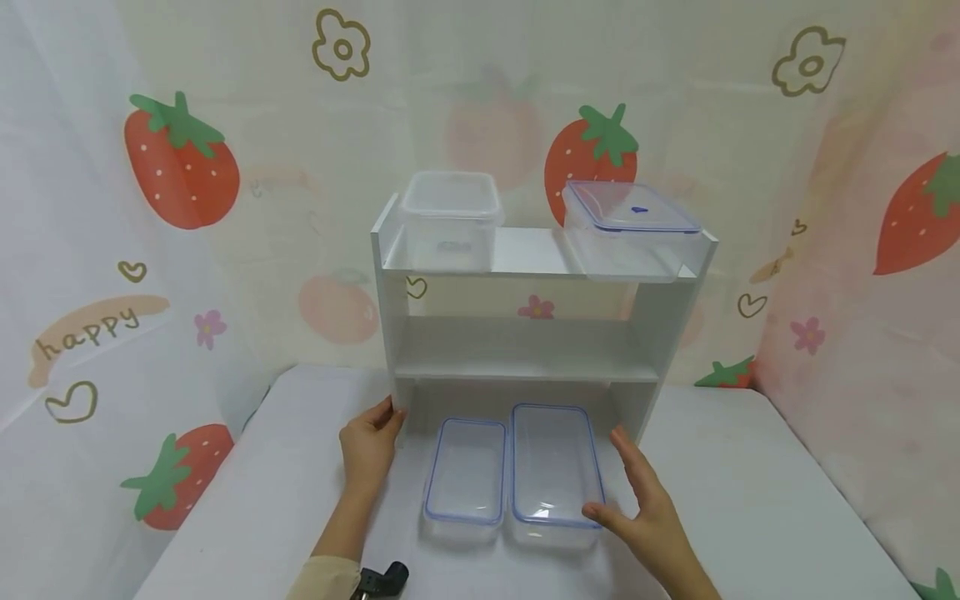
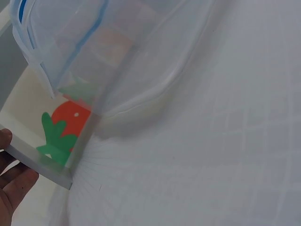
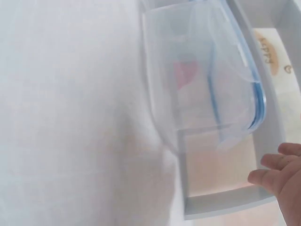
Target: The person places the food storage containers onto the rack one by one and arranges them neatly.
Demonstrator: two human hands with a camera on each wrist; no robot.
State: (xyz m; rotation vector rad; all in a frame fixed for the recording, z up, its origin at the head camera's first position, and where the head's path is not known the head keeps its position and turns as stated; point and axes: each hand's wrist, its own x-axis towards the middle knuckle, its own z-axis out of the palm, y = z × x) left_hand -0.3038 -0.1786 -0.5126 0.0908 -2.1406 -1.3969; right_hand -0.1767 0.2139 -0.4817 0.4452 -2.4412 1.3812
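My left hand [image 1: 372,437] pinches the lower front edge of the white shelf's left side panel [image 2: 40,165], thumb on one face and fingers on the other. Beside the larger clear container [image 1: 557,467] with a blue-rimmed lid, my right hand [image 1: 648,508] is spread with nothing in its grasp. Its thumb overlaps that container's front right corner in the head view; whether they touch I cannot tell. Fingers [image 3: 263,179] of this hand reach toward the shelf's right side. A smaller blue-rimmed container [image 1: 465,471] sits just left of the larger one, at the front of the shelf's bottom level.
On the top board of the white shelf [image 1: 525,358] stand a clear container with a whitish lid [image 1: 452,225] at left and a blue-rimmed one [image 1: 633,225] at right. A black object [image 1: 384,579] is by the left sleeve. White cloth covers the table [image 1: 757,492].
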